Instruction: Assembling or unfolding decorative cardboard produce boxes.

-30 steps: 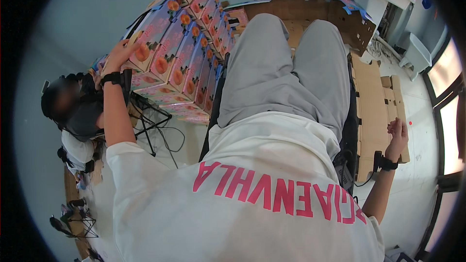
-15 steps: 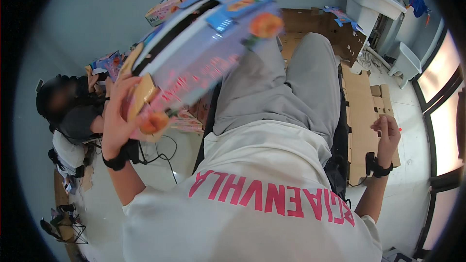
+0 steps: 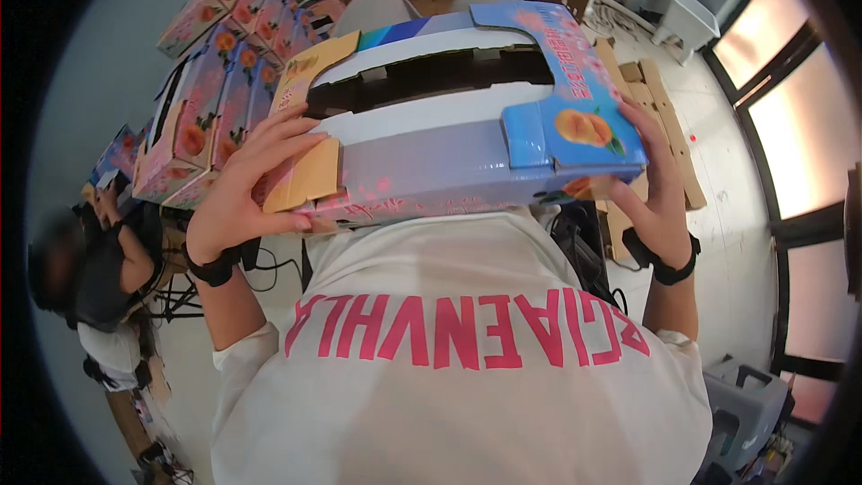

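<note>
A colourful cardboard fruit box (image 3: 422,153) with peach pictures lies level across my lap, a long dark opening in its top. Gripping its left end is my left hand (image 3: 247,184), the fingers over the orange corner flap and the thumb along the near edge. My right hand (image 3: 660,184) clasps the blue right end, fingers along the outer side and thumb on the near face. The box's underside is hidden.
Several similar fruit boxes (image 3: 193,126) are stacked at the left. A co-worker (image 3: 99,251) sits beyond them, hands at another box. Flattened brown cardboard (image 3: 669,126) lies on the floor at right, near a white plastic stool (image 3: 687,22). A grey case (image 3: 741,409) stands lower right.
The box has come down from a tilted, raised position in my left hand to lie level before me. My right hand, empty before, has moved in and taken its right end.
</note>
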{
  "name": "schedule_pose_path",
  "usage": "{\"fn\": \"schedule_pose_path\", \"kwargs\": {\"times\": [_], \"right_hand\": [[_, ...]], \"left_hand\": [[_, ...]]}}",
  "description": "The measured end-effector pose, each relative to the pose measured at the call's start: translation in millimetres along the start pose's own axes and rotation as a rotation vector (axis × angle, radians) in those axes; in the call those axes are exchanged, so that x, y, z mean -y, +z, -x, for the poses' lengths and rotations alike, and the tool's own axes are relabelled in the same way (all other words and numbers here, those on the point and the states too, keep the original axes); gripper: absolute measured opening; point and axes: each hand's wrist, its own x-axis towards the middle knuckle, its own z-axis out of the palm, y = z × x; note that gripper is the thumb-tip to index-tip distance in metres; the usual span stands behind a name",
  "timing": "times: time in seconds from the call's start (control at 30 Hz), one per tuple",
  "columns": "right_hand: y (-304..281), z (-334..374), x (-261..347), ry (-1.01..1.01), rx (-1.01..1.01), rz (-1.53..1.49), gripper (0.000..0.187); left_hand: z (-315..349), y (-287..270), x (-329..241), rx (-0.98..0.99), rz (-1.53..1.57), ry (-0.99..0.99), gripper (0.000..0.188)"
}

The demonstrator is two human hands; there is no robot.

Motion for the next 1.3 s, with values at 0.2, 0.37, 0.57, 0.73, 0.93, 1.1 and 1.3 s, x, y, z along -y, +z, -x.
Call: {"fn": "schedule_pose_path", "kwargs": {"times": [0.2,0.37,0.57,0.73,0.93,1.1,1.3], "right_hand": [[6,-29,38,-0.273,0.093,0.668,0.071],[34,-47,53,-0.337,0.214,0.694,0.063],[47,-57,39,-0.289,0.202,0.610,0.058],[52,-58,28,-0.423,0.136,0.638,0.054],[55,-52,26,-0.472,0.112,0.743,0.053],[56,-53,28,-0.470,0.102,0.753,0.056],[50,-55,30,-0.355,0.113,0.622,0.059]], "left_hand": [[-10,13,-1,-0.118,0.217,-0.109,0.093],[-14,32,-1,-0.166,-0.121,-0.073,0.092],[-18,43,5,-0.174,-0.343,-0.035,0.076],[-13,51,2,-0.210,-0.366,-0.104,0.080],[-13,56,1,-0.265,-0.399,-0.089,0.077],[-12,58,-1,-0.260,-0.431,-0.098,0.078],[-13,62,-2,-0.285,-0.466,-0.080,0.078]]}}
